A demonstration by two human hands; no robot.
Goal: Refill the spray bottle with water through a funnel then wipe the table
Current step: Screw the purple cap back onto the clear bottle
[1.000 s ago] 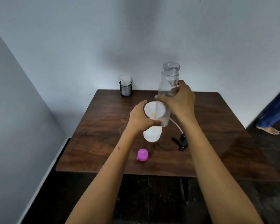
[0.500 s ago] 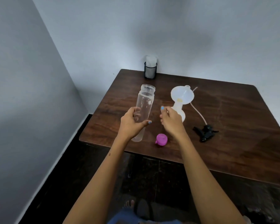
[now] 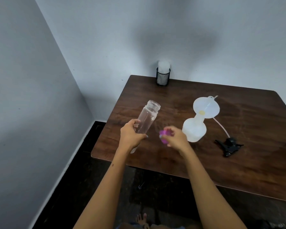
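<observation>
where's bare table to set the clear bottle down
Bare wood runs right of the black sprayer head to the table edge, also between mesh cup and funnel. Crowded around the white bottle.
</observation>
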